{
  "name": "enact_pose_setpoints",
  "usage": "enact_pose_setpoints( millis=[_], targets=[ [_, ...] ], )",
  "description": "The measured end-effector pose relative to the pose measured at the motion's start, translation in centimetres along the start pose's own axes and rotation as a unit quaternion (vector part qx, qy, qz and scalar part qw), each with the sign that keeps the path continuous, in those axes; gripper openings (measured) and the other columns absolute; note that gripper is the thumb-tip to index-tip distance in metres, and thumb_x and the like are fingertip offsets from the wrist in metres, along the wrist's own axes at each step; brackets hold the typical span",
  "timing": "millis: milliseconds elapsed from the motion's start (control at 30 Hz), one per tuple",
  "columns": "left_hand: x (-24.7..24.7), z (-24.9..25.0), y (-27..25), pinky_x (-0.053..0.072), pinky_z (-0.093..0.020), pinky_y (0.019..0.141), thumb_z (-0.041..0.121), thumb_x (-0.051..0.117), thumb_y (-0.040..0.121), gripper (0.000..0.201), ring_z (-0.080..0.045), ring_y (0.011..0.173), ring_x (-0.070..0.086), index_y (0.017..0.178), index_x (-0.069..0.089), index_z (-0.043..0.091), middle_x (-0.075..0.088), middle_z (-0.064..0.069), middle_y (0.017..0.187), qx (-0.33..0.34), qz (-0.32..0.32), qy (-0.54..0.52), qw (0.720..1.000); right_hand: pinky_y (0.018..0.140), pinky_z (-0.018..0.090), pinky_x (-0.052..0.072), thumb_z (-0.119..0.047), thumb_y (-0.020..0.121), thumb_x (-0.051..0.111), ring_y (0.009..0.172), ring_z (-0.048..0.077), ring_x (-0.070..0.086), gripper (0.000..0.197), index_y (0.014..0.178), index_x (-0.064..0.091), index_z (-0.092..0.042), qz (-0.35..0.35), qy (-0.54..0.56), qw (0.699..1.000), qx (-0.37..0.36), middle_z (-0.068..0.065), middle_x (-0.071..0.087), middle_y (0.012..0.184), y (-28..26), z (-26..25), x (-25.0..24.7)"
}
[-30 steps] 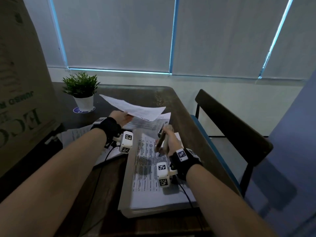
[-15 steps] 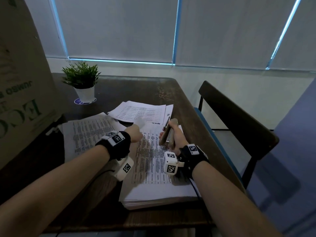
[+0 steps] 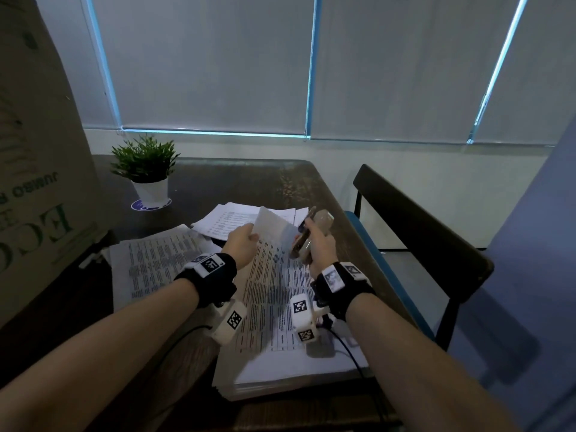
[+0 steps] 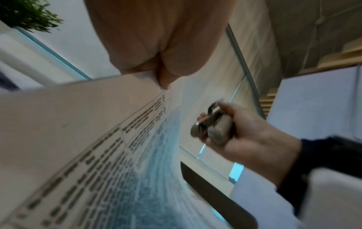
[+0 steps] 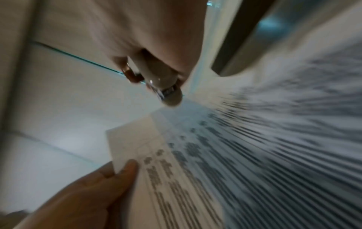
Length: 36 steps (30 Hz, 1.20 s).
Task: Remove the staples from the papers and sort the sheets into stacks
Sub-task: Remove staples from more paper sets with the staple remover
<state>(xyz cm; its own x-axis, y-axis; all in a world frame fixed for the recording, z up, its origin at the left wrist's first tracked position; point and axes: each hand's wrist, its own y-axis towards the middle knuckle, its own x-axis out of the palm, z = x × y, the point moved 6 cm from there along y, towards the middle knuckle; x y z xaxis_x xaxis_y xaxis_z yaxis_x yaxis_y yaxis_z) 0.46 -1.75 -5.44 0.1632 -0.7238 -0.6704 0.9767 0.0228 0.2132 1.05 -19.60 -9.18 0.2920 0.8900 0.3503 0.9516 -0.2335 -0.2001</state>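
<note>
A thick stack of printed papers point(image 3: 280, 363) lies on the dark table in front of me. My left hand point(image 3: 241, 244) pinches the far left corner of the top sheet point(image 3: 271, 226) and holds it curled up off the stack; the same sheet point(image 4: 109, 155) fills the left wrist view. My right hand point(image 3: 318, 247) grips a beige staple remover point(image 3: 311, 235) just right of the lifted corner, above the stack's far edge. The staple remover point(image 4: 213, 125) shows metal jaws in the left wrist view. Two loose piles of sheets lie at the left point(image 3: 156, 263) and at the far middle point(image 3: 230, 219).
A small potted plant point(image 3: 146, 169) stands at the table's far left. A large cardboard box point(image 3: 34, 182) rises along the left edge. A dark chair point(image 3: 420, 226) with a blue seat stands right of the table. Window blinds close off the back.
My left hand put a sheet on the far pile, came back to the stack and now lifts the top sheet's corner. The right hand rose slightly with the staple remover.
</note>
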Motion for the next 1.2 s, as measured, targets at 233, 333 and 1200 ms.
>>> enact_pose_setpoints(
  millis=[233,333,1200],
  targets=[
    [-1.8,6.0,-1.9,0.034,-0.026,0.075,0.012,0.041,0.099,0.024,-0.026,0.098,0.056,0.116,0.054,0.002,0.062,-0.014,0.109,0.111,0.020,-0.010,0.994,0.090,0.039,0.055,-0.042,0.091,0.063,0.103,0.023,0.065,0.052,0.135,0.049,-0.017,-0.067,-0.055,0.951,-0.298,0.006,0.065,0.115,-3.4,-12.0,4.5],
    [-2.7,8.3,-2.6,0.038,-0.025,0.079,0.010,0.039,0.099,0.033,-0.022,0.104,0.054,0.131,0.044,0.009,0.058,-0.009,0.120,0.140,0.019,-0.045,0.989,0.091,0.046,0.056,-0.040,0.090,0.066,0.095,0.024,0.067,0.046,0.125,0.057,-0.013,-0.085,-0.079,0.940,-0.321,0.011,0.069,0.106,-4.3,-13.3,5.9],
    [-3.5,11.7,-5.3,0.044,-0.025,0.079,0.007,0.040,0.098,0.041,-0.016,0.100,0.059,0.138,0.038,0.015,0.062,-0.007,0.115,0.167,0.059,-0.126,0.976,0.060,0.042,0.050,-0.050,0.087,0.062,0.054,0.025,0.052,0.045,0.056,0.054,-0.017,-0.004,-0.068,0.922,-0.381,0.001,0.052,0.051,-8.1,-16.6,7.3]
  ],
)
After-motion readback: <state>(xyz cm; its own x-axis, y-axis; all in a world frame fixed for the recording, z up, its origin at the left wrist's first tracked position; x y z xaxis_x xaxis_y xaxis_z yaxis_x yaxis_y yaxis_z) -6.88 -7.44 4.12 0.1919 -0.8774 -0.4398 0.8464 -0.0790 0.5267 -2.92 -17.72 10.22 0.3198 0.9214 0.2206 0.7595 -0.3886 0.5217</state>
